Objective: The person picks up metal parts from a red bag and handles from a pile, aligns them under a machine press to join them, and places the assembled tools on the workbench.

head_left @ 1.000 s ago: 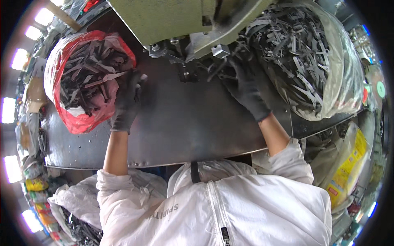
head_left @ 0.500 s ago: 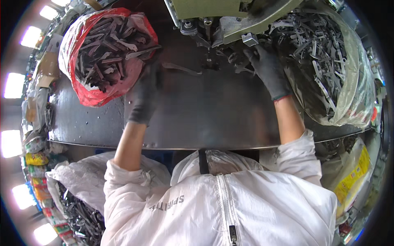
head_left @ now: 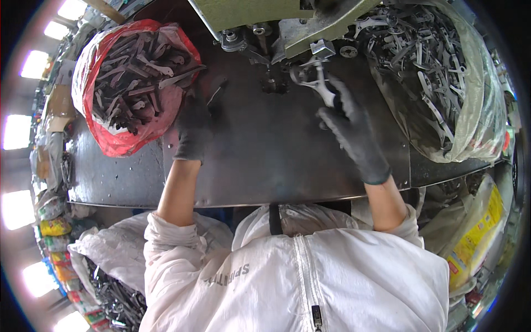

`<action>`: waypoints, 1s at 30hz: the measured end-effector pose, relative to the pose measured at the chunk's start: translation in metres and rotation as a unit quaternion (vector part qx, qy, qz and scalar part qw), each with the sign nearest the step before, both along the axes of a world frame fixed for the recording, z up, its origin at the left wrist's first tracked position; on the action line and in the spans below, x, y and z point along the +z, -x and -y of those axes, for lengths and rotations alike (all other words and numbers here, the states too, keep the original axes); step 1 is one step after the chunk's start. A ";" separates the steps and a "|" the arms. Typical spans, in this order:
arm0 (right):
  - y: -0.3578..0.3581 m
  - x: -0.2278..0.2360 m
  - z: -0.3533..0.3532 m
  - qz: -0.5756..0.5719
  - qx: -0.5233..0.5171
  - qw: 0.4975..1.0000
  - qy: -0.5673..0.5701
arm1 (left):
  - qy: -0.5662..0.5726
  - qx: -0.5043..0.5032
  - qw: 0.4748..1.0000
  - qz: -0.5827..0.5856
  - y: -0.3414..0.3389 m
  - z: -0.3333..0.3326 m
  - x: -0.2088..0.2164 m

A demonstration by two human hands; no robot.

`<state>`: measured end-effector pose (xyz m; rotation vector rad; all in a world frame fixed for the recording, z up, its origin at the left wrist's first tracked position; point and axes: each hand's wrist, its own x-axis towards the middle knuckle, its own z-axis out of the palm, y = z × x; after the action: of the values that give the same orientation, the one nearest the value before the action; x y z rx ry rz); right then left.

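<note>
My right hand point(head_left: 354, 130), in a dark grey glove, grips a shiny forked metal part point(head_left: 316, 84) between thumb and fingers. The fork end points away, just below the machine head. On the left, my other gloved hand, my left hand point(head_left: 193, 130), is beside the red-rimmed bag point(head_left: 124, 146). A thin metal lever point(head_left: 217, 93) sticks out from its fingertips; the fingers are dark and partly blurred. Similar flat metal levers point(head_left: 133, 77) fill that bag.
A green machine head point(head_left: 249, 16) overhangs the dark metal table point(head_left: 265, 160), with a small tool tip point(head_left: 269, 74) beneath it. To the right, a translucent bag point(head_left: 470, 127) holds many forked metal parts point(head_left: 426, 61). Another bag of dark metal parts point(head_left: 116, 296) sits at lower left.
The lever that lay mid-table is now up at my left fingertips. My right hand has drawn nearer from the machine and now carries the forked part. The view has shifted slightly.
</note>
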<state>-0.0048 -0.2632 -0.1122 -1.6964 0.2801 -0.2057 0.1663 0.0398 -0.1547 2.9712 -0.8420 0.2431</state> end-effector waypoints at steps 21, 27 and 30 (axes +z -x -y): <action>-0.086 0.008 -0.020 -0.028 0.067 0.958 -0.278 | 0.545 0.001 0.675 -0.497 0.023 0.066 0.026; -0.092 -0.004 -0.031 -0.034 0.083 0.986 -0.144 | 0.525 -0.022 0.650 -0.549 0.000 0.070 0.024; -0.093 -0.007 -0.033 -0.011 0.078 0.987 -0.137 | 0.475 -0.045 0.680 -0.556 -0.002 0.072 0.036</action>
<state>0.0877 -0.2302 -0.1189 -1.4405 0.1803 -0.0298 0.1687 -0.0324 -0.1189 1.5451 -0.4105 -0.8075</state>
